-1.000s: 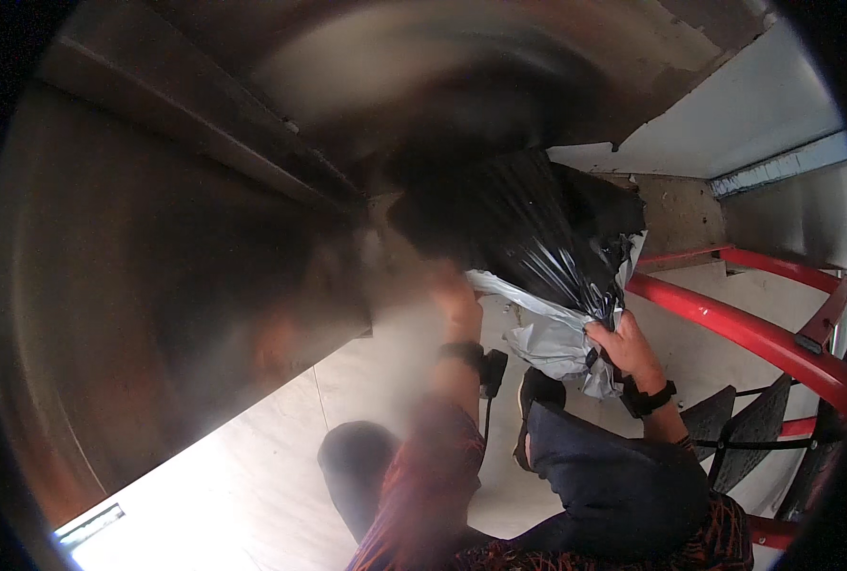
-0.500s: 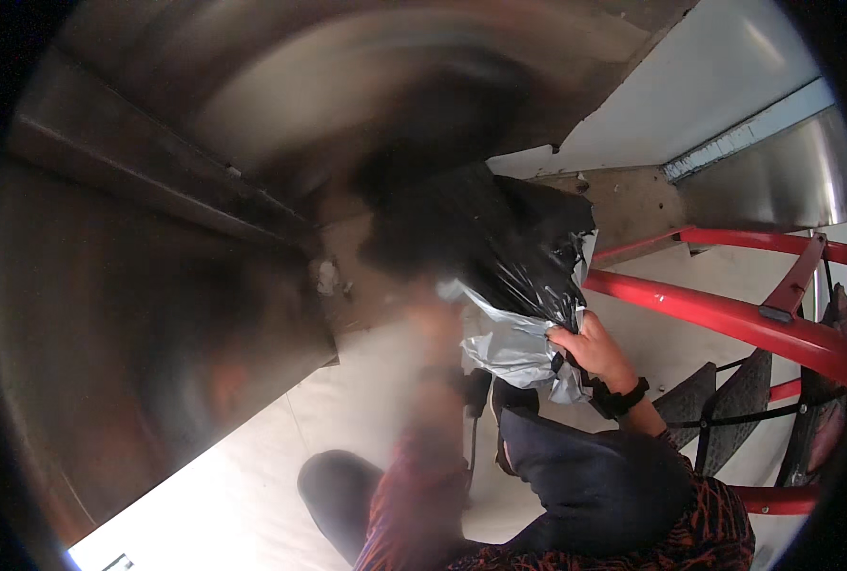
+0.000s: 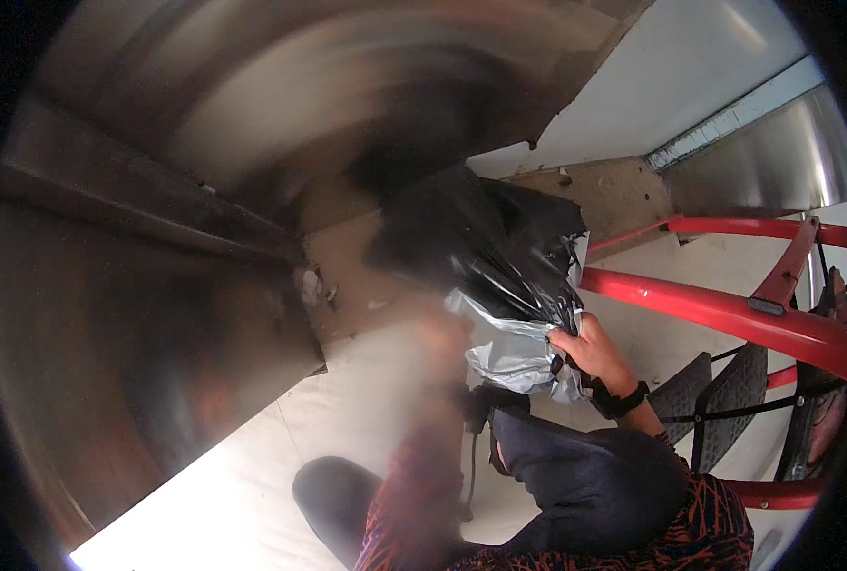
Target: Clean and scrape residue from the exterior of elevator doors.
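A crumpled plastic bag [image 3: 499, 249], black on one side with silver-grey folds along its near edge, hangs in front of me. My right hand [image 3: 596, 354], a dark band at its wrist, is closed on the bag's near right edge, thumb pressed on the silver folds. Close to the bag's near left edge is my left hand [image 3: 442, 341], badly blurred; its fingers cannot be made out. The bag's far left part fades into a dark smear, so what is inside or behind it is hidden.
A red metal frame [image 3: 718, 309] with dark step-like plates [image 3: 732, 395] stands on the right. Brown metal-like panels [image 3: 138, 314] flank the left, with small debris [image 3: 311, 285] at their foot. A shiny metal panel [image 3: 766, 157] is at the far right.
The surroundings have shifted slightly left and upward in view. My left hand and the bag's left edge sit a little lower. My right hand keeps its hold on the bag.
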Tool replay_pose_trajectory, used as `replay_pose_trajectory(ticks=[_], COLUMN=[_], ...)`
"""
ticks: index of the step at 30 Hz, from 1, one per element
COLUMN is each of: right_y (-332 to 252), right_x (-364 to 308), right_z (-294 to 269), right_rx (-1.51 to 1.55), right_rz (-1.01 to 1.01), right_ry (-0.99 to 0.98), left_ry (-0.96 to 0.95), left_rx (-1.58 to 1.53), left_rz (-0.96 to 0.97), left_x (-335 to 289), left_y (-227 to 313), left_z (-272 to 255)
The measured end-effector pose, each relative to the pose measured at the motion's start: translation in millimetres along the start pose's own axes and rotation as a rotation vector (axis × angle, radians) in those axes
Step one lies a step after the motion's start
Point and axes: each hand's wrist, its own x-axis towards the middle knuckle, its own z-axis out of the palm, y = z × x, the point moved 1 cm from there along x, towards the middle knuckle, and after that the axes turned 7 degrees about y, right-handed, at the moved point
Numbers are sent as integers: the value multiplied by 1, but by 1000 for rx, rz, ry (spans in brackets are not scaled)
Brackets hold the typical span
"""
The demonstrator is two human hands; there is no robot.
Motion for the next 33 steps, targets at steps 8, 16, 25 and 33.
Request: replay_pose_trajectory(ticks=[8, 16, 25, 33], right_y=[24, -13, 2, 33], right_x=[-11, -21, -23, -32], right_z=[-14, -16, -6, -19], right_rx=[-64, -52, -77, -92], right_rz=[-142, 75, 109, 128], right_ry=[210, 64, 97, 106], left_ry=[-767, -512, -583, -573], left_rx=[144, -131, 420, 387], left_rz=[547, -23, 409, 451], left_x=[10, -11, -23, -37], left_y=[69, 81, 81, 108], left_z=[-15, -3, -4, 8])
